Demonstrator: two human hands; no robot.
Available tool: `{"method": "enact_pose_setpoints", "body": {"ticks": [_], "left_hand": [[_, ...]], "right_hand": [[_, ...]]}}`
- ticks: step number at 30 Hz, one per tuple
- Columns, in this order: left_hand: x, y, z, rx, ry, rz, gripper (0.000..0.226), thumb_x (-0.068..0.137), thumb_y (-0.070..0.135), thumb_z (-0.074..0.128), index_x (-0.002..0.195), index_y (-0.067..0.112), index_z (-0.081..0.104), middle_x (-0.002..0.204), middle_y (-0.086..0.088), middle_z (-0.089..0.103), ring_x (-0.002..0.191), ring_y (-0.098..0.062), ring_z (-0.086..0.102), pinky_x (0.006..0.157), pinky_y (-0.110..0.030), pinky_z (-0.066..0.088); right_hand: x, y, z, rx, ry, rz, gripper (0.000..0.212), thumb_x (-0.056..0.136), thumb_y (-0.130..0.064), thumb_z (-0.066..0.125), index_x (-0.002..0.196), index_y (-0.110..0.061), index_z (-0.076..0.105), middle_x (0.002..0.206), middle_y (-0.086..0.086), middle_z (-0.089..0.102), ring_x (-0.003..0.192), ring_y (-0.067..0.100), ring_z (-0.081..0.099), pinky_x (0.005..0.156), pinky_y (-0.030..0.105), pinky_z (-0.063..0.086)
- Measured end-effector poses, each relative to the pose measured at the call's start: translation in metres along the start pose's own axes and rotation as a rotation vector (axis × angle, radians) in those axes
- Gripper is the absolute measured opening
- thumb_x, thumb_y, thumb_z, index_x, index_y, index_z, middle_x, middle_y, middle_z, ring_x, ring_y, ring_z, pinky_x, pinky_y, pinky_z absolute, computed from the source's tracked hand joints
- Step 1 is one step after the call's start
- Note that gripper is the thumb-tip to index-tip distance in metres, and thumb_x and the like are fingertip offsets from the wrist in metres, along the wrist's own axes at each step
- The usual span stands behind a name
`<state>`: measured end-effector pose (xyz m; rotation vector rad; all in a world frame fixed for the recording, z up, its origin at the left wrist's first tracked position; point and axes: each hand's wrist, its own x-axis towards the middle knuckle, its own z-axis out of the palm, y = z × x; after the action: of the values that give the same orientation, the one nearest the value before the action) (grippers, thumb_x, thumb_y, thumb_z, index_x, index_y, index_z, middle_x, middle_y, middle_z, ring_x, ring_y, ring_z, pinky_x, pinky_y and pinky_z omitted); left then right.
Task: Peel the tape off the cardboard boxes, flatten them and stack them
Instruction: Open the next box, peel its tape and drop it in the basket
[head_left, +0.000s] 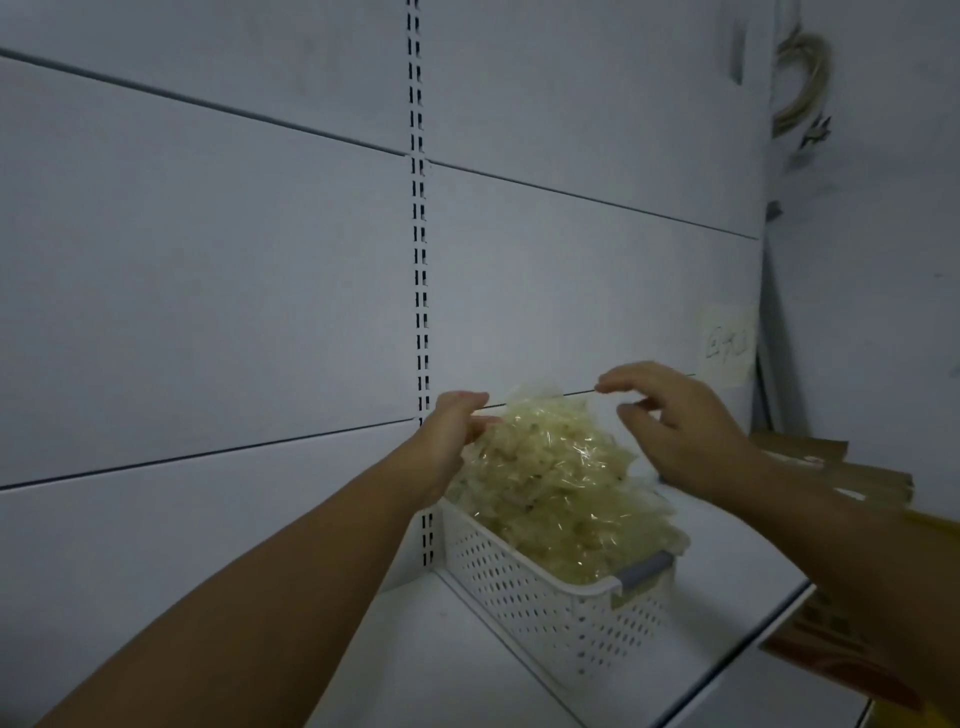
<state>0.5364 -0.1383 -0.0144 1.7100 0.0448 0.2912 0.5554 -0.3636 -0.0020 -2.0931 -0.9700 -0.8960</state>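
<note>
As the tape heap (561, 467) sits between them | left hand (457, 423) touching it, grip unclear | right hand (680, 421) relaxed, empty, just beside

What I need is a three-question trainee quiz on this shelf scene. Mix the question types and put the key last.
1. True or false: the white basket stands on the floor.
2. What is heaped in the basket? A) crumpled clear tape B) screws C) cloth
3. Fill in: the flattened cardboard lies on the basket's ___ side.
Key: 1 false, it stands on the shelf; 2 A; 3 right.
</note>
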Motion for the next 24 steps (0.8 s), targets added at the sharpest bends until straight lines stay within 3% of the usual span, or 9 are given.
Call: {"method": "enact_pose_setpoints", "body": {"ticks": [3,5,7,11,16,21,24], "left_hand": [[-0.009,0.019,-0.003,0.154,0.1,0.074,0.041,0.098,0.035,0.037,0.132,0.012,0.04,0.127,-0.002,0.048,0.119,-0.019,0.043,0.101,-0.036,0.031],[-0.024,0.036,-0.013,0.275,0.154,0.155,0.028,0.099,0.034,0.036,0.117,0.016,0.049,0.107,0.003,0.043,0.098,-0.013,0.042,0.083,-0.029,0.034],[-0.041,0.051,-0.034,0.403,0.167,0.159,0.021,0.099,0.03,0.037,0.107,0.017,0.051,0.099,0.001,0.044,0.09,-0.014,0.042,0.073,-0.027,0.034],[-0.092,0.07,-0.11,0.683,0.129,0.026,0.037,0.095,0.029,0.047,0.125,0.009,0.053,0.123,-0.006,0.055,0.108,-0.019,0.05,0.086,-0.031,0.04],[-0.19,0.074,-0.229,0.893,0.263,-0.174,0.029,0.095,0.029,0.048,0.118,0.015,0.057,0.113,-0.003,0.063,0.105,-0.02,0.059,0.085,-0.034,0.048],[-0.311,0.071,-0.315,0.936,0.348,-0.328,0.022,0.094,0.031,0.052,0.107,0.016,0.061,0.108,-0.002,0.067,0.098,-0.015,0.063,0.09,-0.034,0.051],[-0.371,0.064,-0.332,0.965,0.36,-0.319,0.025,0.089,0.036,0.058,0.098,0.015,0.067,0.099,-0.002,0.07,0.094,-0.016,0.064,0.088,-0.033,0.052]], "right_hand": [[0.015,-0.024,-0.01,-0.058,0.188,-0.142,0.022,0.085,-0.013,0.047,0.095,-0.012,0.067,0.097,-0.003,0.062,0.093,0.012,0.053,0.085,0.034,0.045],[0.024,-0.054,-0.008,-0.051,0.257,-0.228,0.022,0.083,-0.012,0.047,0.09,-0.01,0.068,0.09,-0.002,0.062,0.086,0.012,0.052,0.077,0.03,0.044],[0.029,-0.091,0.004,-0.014,0.224,-0.302,0.022,0.083,-0.014,0.048,0.09,-0.011,0.068,0.087,-0.007,0.059,0.084,0.011,0.052,0.073,0.026,0.041],[0.031,-0.166,0.057,0.033,-0.024,-0.468,0.022,0.083,-0.022,0.049,0.092,-0.018,0.068,0.089,-0.006,0.065,0.082,0.009,0.049,0.072,0.025,0.037],[0.023,-0.258,0.124,0.002,-0.401,-0.601,0.022,0.091,-0.03,0.048,0.107,-0.027,0.063,0.109,-0.007,0.062,0.1,0.011,0.052,0.083,0.025,0.04],[0.007,-0.342,0.17,0.176,-0.53,-0.554,0.024,0.091,-0.035,0.053,0.112,-0.028,0.062,0.117,-0.008,0.061,0.09,0.002,0.049,0.079,0.022,0.038],[0.004,-0.381,0.19,0.334,-0.659,-0.43,0.037,0.085,-0.039,0.062,0.12,-0.028,0.06,0.126,-0.008,0.059,0.107,0.005,0.054,0.088,0.023,0.044]]}}
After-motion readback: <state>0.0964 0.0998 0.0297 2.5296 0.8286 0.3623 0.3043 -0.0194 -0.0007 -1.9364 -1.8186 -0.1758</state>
